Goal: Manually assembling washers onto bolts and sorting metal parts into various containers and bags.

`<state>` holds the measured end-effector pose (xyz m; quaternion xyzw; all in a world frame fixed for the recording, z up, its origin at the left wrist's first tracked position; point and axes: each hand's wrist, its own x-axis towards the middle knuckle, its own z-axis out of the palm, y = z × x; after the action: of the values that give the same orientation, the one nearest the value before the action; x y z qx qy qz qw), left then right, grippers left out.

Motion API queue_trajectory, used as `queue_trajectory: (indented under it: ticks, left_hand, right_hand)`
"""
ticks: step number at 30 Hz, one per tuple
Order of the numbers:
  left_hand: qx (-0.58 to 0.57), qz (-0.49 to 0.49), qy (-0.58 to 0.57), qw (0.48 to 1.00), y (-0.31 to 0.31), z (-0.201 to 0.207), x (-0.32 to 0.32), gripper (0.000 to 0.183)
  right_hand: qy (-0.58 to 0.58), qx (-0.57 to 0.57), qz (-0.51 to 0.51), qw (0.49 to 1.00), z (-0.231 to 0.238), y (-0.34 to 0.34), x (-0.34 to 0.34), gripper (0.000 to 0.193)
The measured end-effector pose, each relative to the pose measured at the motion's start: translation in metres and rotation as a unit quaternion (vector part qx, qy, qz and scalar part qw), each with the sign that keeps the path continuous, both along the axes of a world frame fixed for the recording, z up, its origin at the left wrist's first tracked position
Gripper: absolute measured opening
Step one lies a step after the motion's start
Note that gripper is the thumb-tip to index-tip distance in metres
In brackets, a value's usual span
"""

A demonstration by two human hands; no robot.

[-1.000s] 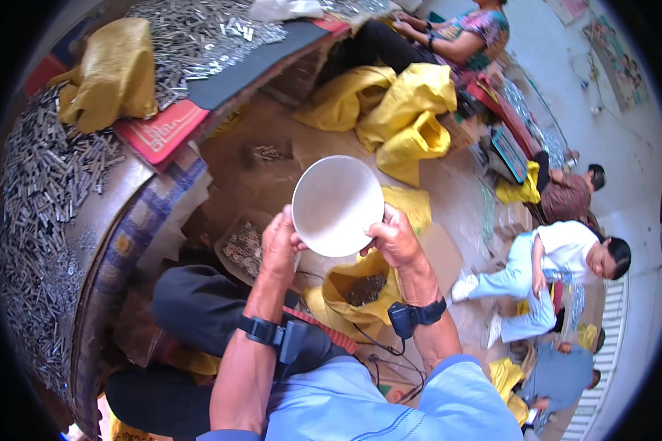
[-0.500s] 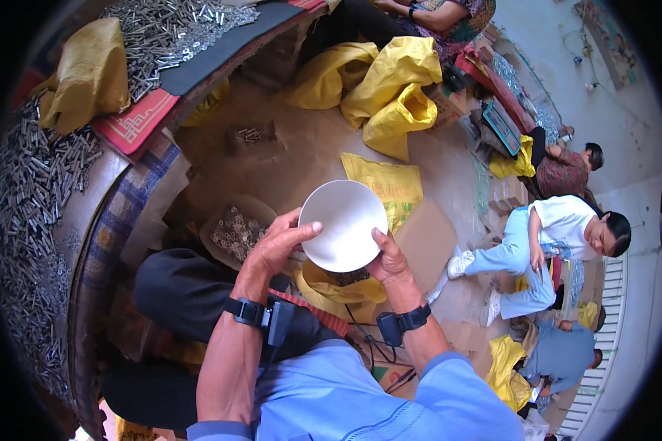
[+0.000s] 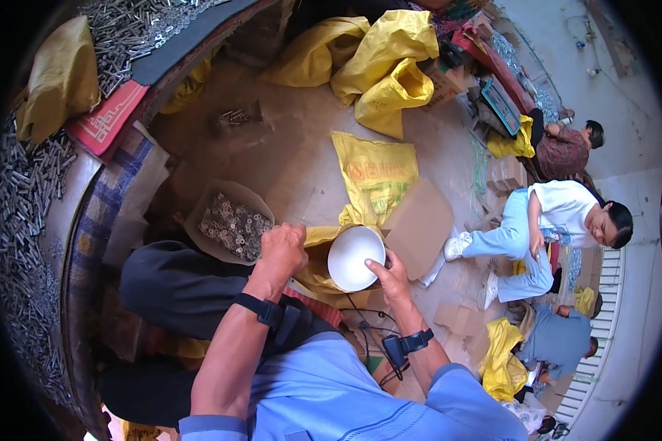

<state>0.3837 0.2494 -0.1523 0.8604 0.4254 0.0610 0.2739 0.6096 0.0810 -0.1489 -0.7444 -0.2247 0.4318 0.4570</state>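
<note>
My right hand (image 3: 391, 276) holds a white bowl (image 3: 351, 268) by its right side, thumb over the rim and fingers underneath. The bowl is tilted, its pale inside facing me, and no contents show in it. Behind and below it is an open yellow sack (image 3: 318, 255). My left hand (image 3: 283, 250) is closed at the sack's left edge, which appears gripped in the fingers; the fingertips are hidden. Left of that hand, a shallow pale container (image 3: 194, 229) holds many small metal nuts or rings (image 3: 232, 224).
A pile of metal pins (image 3: 26, 195) covers the bench on the left. Yellow sacks (image 3: 379, 62) and a printed yellow sack (image 3: 379, 173) lie ahead, beside a cardboard sheet (image 3: 419, 231). People (image 3: 559, 220) sit on the right. Cables (image 3: 368, 327) run near my lap.
My left hand has left the bowl and closed at the sack's edge. My right hand has brought the bowl lower and slightly right. The view has shifted somewhat.
</note>
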Motion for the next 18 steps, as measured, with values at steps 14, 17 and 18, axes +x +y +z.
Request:
queue_trajectory:
  ticks: [14,17,18]
  left_hand:
    - [-0.136,-0.005,0.062,0.989,0.004,-0.023,0.01,0.025]
    - [-0.198,0.016,0.04,0.979,0.009,-0.016,0.017,0.027]
    - [-0.213,0.052,0.034,0.975,0.011,-0.009,0.019,0.028]
  right_hand:
    - [-0.22,-0.137,0.2,0.945,0.004,0.045,-0.032,0.081]
    - [-0.268,-0.125,0.214,0.931,0.001,0.05,-0.036,0.083]
    - [-0.293,-0.145,0.226,0.918,0.001,0.053,-0.036,0.081]
